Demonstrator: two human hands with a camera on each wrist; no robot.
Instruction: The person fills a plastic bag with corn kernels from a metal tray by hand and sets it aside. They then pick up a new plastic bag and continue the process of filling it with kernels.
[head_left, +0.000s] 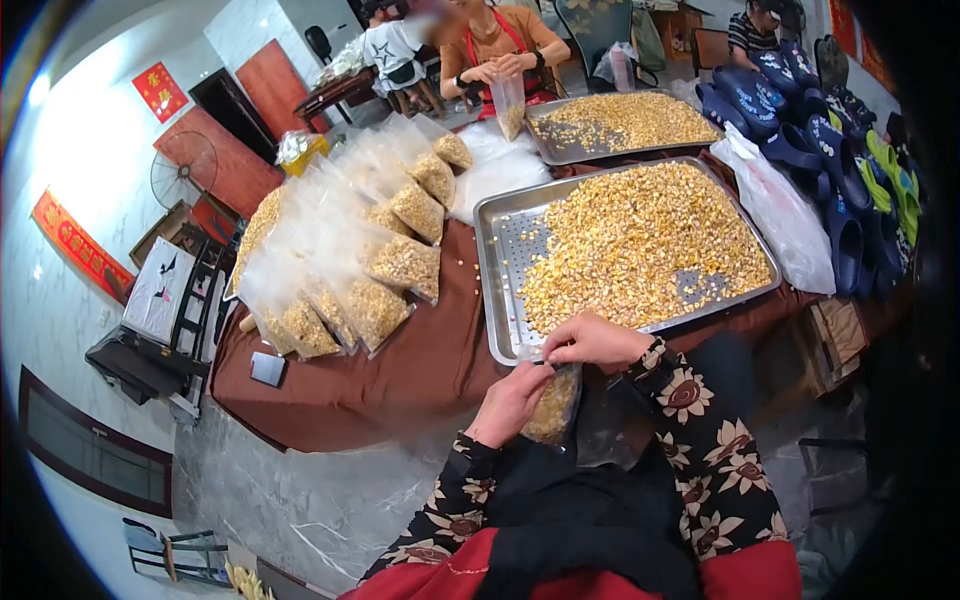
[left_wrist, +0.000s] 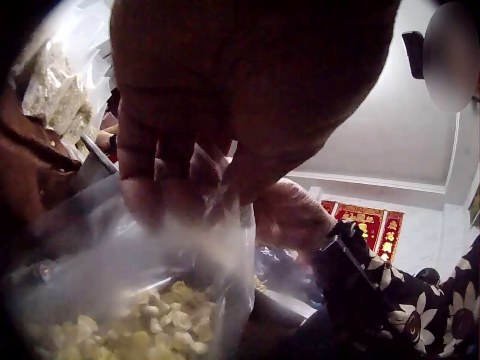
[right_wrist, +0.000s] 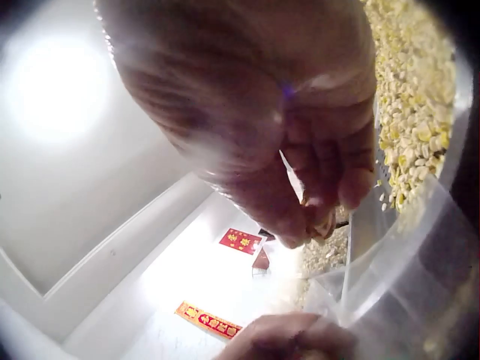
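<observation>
A clear plastic bag (head_left: 552, 410) part filled with yellow corn kernels hangs in front of the person, just past the near rim of a metal tray (head_left: 487, 290). My left hand (head_left: 508, 405) pinches the bag's upper edge from the left. At the other end of that edge, the fingers and thumb of my right hand (head_left: 600, 342) grip the plastic. The left wrist view shows kernels (left_wrist: 165, 322) low in the bag and the film bunched up at the fingers. Loose corn kernels (head_left: 640, 240) cover most of the tray.
Many filled bags (head_left: 375, 310) stand on the brown cloth (head_left: 440, 350) at left, near a small silver box (head_left: 267, 368). A second tray (head_left: 560, 150) lies beyond, where a person (head_left: 510, 50) holds a bag. Dark slippers (head_left: 840, 170) and a white plastic bag (head_left: 785, 220) are at right.
</observation>
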